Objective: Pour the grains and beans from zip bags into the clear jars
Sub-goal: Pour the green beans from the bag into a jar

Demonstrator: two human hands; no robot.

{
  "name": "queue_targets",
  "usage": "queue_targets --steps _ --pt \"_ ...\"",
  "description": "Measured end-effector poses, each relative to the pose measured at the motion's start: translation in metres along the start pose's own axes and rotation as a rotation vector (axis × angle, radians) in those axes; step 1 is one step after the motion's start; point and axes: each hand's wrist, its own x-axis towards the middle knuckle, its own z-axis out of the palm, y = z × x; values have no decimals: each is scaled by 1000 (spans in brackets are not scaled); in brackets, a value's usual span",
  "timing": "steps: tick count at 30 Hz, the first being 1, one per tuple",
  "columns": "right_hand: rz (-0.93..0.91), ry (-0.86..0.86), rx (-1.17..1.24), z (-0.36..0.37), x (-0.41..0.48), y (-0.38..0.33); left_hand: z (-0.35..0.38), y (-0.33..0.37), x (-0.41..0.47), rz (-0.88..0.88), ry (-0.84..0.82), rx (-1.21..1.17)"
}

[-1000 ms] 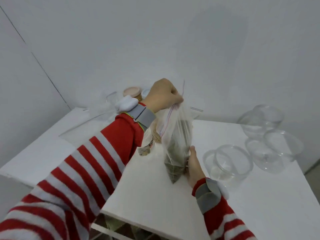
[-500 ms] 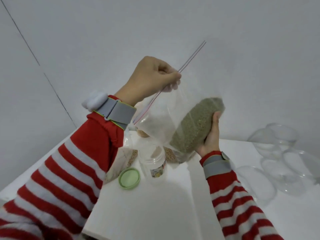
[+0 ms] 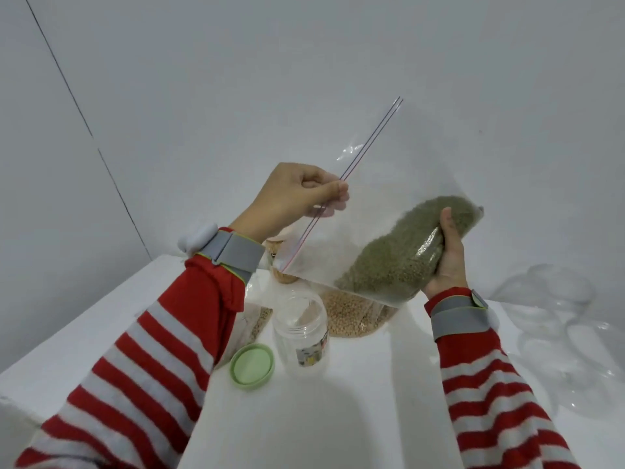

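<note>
While the zip bag hangs tilted over the open clear jar on the bench, fingers of the left hand pinch its zip edge and the right hand grips the grain-heavy end, seemingly to steer the pour.

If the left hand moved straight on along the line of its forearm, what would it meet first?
The left hand pinches the zip bag at its seal, so it would push into the bag's empty clear film first; the green grains lie lower right, probably off that line. Depth is unclear.
</note>
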Motion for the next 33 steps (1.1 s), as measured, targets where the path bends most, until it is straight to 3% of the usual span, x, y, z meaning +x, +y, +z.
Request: queue_targets --steps 19,33 --pt "-145 115 -288 -1 20 -21 -2 -47 -25 -81 57 -103" --pt "-171 84 -421 29 29 -30 -14 -55 -38 -134 147 -186"
